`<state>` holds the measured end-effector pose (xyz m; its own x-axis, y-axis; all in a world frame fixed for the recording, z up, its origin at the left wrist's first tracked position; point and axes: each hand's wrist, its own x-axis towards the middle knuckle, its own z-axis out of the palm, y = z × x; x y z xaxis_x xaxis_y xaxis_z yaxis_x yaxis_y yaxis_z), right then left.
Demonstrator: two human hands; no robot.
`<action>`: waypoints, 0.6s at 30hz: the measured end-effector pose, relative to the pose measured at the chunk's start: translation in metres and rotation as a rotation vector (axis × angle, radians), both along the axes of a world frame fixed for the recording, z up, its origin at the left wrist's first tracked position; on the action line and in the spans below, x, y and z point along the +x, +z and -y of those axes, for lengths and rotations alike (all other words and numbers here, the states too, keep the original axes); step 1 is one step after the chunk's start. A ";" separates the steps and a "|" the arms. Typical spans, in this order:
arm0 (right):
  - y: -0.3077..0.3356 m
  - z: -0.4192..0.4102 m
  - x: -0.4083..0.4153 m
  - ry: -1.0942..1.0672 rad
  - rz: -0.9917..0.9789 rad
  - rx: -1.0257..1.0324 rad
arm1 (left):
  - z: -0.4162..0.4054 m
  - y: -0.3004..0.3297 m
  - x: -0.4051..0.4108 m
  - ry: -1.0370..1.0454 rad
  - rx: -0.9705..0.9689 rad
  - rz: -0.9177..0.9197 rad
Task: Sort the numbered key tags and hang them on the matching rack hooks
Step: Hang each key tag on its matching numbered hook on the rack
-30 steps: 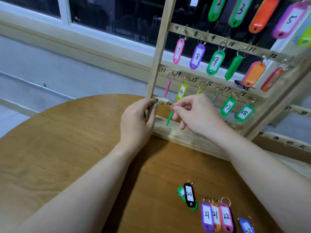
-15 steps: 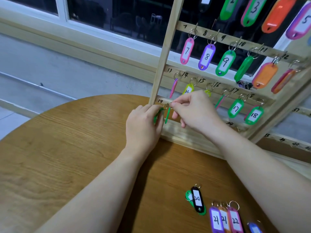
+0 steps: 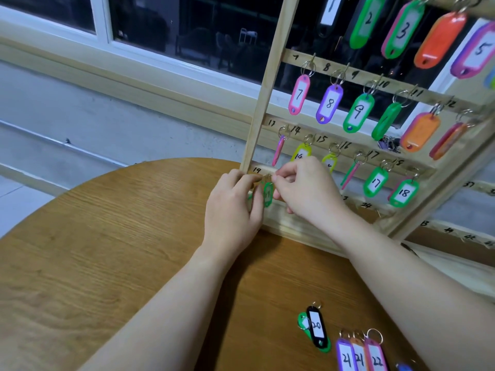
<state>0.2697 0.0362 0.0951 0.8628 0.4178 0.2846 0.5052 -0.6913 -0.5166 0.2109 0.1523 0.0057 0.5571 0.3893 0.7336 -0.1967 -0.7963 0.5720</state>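
A wooden key rack [image 3: 263, 103] stands upright on the round wooden table [image 3: 107, 250], its rows numbered by hand. Coloured tags hang on most upper hooks. At the hook marked 19, bottom left, my right hand [image 3: 302, 191] pinches the metal ring of a green tag [image 3: 268, 194]. My left hand [image 3: 231, 210] holds the tag's left edge against the rack's left post. The tag hangs face forward, its number partly hidden by my fingers. Loose tags lie near the table's front: a black tag 20 [image 3: 317, 328] over a green one, then tags 24 [image 3: 346, 357], 21 [image 3: 359, 357] and 22 [image 3: 376, 357].
A window with dark glass [image 3: 187, 28] and a pale wall lie behind the rack. A second numbered wooden strip [image 3: 460, 234] sits low at the right behind the rack. The table's curved edge runs along the left.
The green tag has turned from edge-on to face forward at hook 19. Both hands stayed at the hook; the camera moved slightly closer.
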 end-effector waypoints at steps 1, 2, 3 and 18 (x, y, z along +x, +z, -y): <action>0.001 0.002 -0.001 0.019 -0.003 0.010 | 0.000 0.001 -0.001 -0.003 -0.005 0.003; 0.002 0.004 -0.003 0.043 -0.007 0.019 | 0.000 0.001 -0.001 -0.006 -0.011 0.008; 0.003 0.006 -0.006 0.075 -0.010 0.023 | -0.001 0.002 -0.001 -0.008 -0.018 0.014; -0.040 0.128 -0.089 0.058 -0.250 -0.154 | 0.005 0.009 -0.029 -0.055 0.062 -0.118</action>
<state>0.1804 -0.0923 0.0550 0.8717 0.4899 -0.0048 0.4159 -0.7451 -0.5213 0.1814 0.1473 0.0149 0.6603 0.3123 0.6830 -0.1749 -0.8205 0.5442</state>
